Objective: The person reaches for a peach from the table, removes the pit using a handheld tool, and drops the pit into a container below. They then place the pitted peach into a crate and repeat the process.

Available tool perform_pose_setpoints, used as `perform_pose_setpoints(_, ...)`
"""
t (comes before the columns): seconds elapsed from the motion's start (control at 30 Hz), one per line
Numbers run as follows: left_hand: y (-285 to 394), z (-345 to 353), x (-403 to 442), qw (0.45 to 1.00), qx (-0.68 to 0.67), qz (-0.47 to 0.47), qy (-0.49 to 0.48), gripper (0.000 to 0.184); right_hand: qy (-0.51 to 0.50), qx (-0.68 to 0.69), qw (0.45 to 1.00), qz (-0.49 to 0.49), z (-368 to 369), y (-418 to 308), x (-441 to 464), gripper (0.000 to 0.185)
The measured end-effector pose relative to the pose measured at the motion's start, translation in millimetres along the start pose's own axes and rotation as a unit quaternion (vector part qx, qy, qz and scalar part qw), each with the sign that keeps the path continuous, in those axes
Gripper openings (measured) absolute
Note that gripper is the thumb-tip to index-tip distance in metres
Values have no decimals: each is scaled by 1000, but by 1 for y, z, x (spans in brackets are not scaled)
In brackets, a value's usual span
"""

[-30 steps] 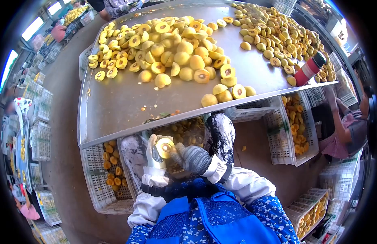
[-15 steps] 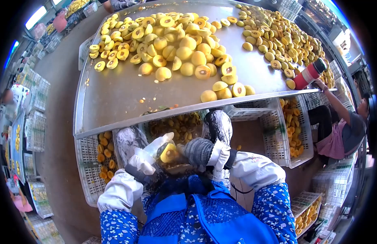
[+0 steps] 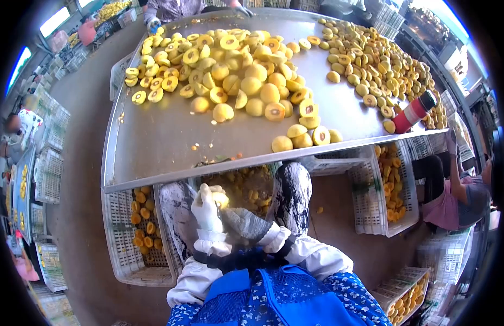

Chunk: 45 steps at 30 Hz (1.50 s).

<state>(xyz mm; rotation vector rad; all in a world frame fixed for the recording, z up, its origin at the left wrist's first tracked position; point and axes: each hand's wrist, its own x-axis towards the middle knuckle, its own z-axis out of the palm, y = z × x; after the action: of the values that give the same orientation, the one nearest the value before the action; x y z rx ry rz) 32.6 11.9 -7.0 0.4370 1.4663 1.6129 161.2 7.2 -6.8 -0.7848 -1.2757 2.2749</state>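
My left hand (image 3: 206, 209), in a white glove, is closed on a yellow peach half (image 3: 222, 200) above the crate between my knees. My right hand (image 3: 246, 224), in a grey knitted glove, is just beside it, lower and to the right. Its fingers look curled, but blur hides what is in them. Below both hands, a crate (image 3: 275, 169) under the table edge holds yellow peach pieces. On the metal table (image 3: 159, 142) in front of me lies a large heap of halved peaches (image 3: 252, 86), several showing the stone in the cut face.
A second peach heap (image 3: 382, 62) covers the table's right side, beside a red flask (image 3: 412, 113). Crates of peach halves stand left (image 3: 119, 239) and right (image 3: 366, 204) of my legs. One co-worker (image 3: 453, 201) sits at the right; another's gloved hand (image 3: 153, 25) is at the far edge.
My left hand has turned upright and moved slightly forward with the peach half. My right hand has shifted down and left. The right-hand co-worker's arm has come down from the flask.
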Motion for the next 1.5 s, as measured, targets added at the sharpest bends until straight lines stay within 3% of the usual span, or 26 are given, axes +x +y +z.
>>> perform_pose_setpoints(0.03,4,3,-4,999,14,30,-13,46,-53,87,988,119,-5,-15,-7,38)
perform_pose_setpoints(0.1,4,5,-8,995,50,76,-30,48,-20,66,994,87,-3,-2,-4,39)
perform_pose_setpoints(0.23,18,1,-18,961,161,164,-155,44,-29,-92,988,-118,-4,-4,-6,43)
perform_pose_setpoints(0.3,23,-3,-19,928,213,210,-222,52,-68,-21,991,114,-7,-38,-20,43)
perform_pose_setpoints(0.4,27,-7,-19,970,47,-27,-238,61,-58,28,979,193,1,-51,-34,42)
perform_pose_setpoints(0.43,35,1,-28,977,-10,-61,-205,67,7,144,988,62,14,-32,-30,38)
perform_pose_setpoints(0.47,40,4,-30,965,-107,-139,-197,64,-2,157,982,103,9,-15,-21,32)
perform_pose_setpoints(0.53,44,5,-25,958,-162,-170,-163,61,10,173,984,41,15,-8,-20,32)
perform_pose_setpoints(0.57,18,-13,-1,912,-271,-162,-262,60,23,81,988,-132,14,6,-8,34)
perform_pose_setpoints(0.6,9,-20,5,865,-386,-224,-230,58,30,48,981,-188,13,11,-2,38)
perform_pose_setpoints(0.67,16,-43,11,886,-378,-210,-166,57,20,140,988,-62,6,9,-5,48)
perform_pose_setpoints(0.7,20,-55,20,890,-360,-103,-261,58,23,176,984,14,1,8,-10,52)
perform_pose_setpoints(0.73,38,-69,22,908,-318,-45,-271,59,27,137,985,102,-7,5,-11,55)
perform_pose_setpoints(0.8,56,-133,38,983,-102,104,-110,52,73,144,972,170,-7,20,-17,55)
perform_pose_setpoints(0.83,62,-166,52,994,10,107,11,46,56,125,977,162,-2,7,-20,54)
perform_pose_setpoints(0.87,85,-163,51,914,342,145,165,39,42,110,981,152,1,0,-18,54)
perform_pose_setpoints(0.9,101,-159,56,757,547,296,200,40,1,139,980,140,-8,16,-8,54)
perform_pose_setpoints(0.93,114,-152,61,531,702,420,221,44,-39,168,977,128,-17,35,3,53)
perform_pose_setpoints(1.03,150,-57,112,691,583,426,30,49,2,83,984,156,-21,35,11,54)
perform_pose_setpoints(1.1,150,13,156,631,625,455,-69,51,6,16,991,131,-18,8,9,51)
perform_pose_setpoints(1.17,127,63,209,548,736,377,-129,59,47,-4,985,165,-20,2,14,49)
perform_pose_setpoints(1.27,87,100,273,576,752,258,-192,62,54,-97,987,112,-41,45,30,39)
perform_pose_setpoints(1.37,67,99,288,569,736,339,-137,61,104,-420,886,-166,-47,97,36,34)
perform_pose_setpoints(1.43,84,94,268,706,661,223,-125,57,115,-584,747,-298,-53,110,48,41)
perform_pose_setpoints(1.47,93,91,254,764,614,159,-118,55,105,-498,812,-287,-49,114,45,38)
perform_pose_setpoints(1.5,103,80,249,873,458,66,-158,48,98,-405,866,-277,-40,97,42,36)
